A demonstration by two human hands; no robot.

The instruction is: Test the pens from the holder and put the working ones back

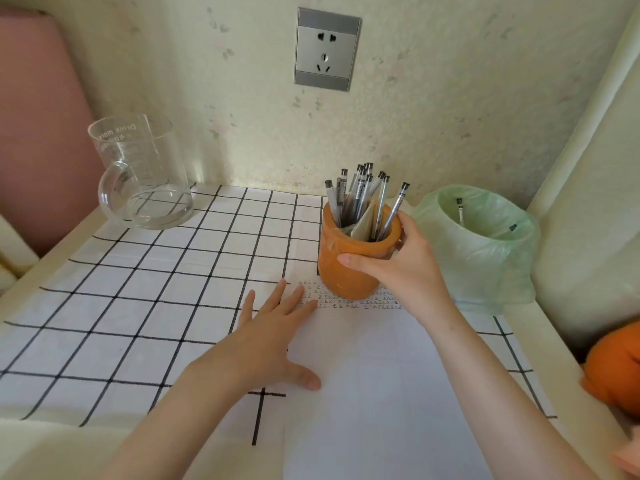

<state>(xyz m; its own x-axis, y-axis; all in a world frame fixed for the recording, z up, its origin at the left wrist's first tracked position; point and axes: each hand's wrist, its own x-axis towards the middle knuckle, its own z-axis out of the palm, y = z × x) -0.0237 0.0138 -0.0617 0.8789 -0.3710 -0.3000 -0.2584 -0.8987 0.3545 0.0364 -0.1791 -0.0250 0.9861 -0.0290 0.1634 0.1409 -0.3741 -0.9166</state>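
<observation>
An orange pen holder [343,271] stands on the far edge of a white sheet of paper [374,375] covered near its top with rows of small written marks. Several clear pens with dark caps [360,195] stick up out of the holder. My right hand [405,268] grips the holder from its right side, thumb across the front and fingers behind the rim. My left hand [273,330] lies flat with spread fingers on the paper's left edge, holding nothing.
A small bin lined with a green bag [485,244] stands right of the holder, with two or three pens inside. A glass measuring jug [142,181] sits at the back left on the checked tablecloth [138,306]. A wall socket [327,50] is behind; an orange object [616,368] lies at the right edge.
</observation>
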